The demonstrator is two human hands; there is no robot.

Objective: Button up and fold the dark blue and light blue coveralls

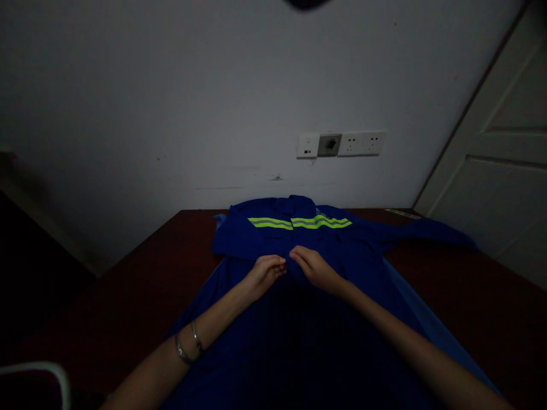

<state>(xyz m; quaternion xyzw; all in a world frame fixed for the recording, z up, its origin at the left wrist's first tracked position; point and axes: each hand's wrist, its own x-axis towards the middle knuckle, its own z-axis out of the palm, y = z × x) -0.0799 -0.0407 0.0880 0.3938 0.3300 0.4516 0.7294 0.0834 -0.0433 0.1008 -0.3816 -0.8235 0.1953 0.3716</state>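
A dark blue work jacket point(350, 245) lies spread front up, its collar toward the wall and a yellow-green reflective strip point(318, 222) across the chest. Near the middle of its front, my left hand point(265, 273) is closed, thumb and fingers pinching at the blue cloth. Just to the right, my right hand point(314, 267) pinches there too, its fingertips a small gap from the left ones. Exactly which fold or edge each hand grips is hard to make out in the dim light. The left-side sleeve point(235, 242) is folded inward; the other sleeve point(436, 230) stretches out to the right.
The jacket lies on a dark red wooden table point(171, 250) against a pale wall. Lighter blue cloth point(427, 313) shows under its right edge. Wall sockets point(359, 144) sit above. A white panelled door point(504, 171) stands at right, a pale curved bar point(47, 367) at lower left.
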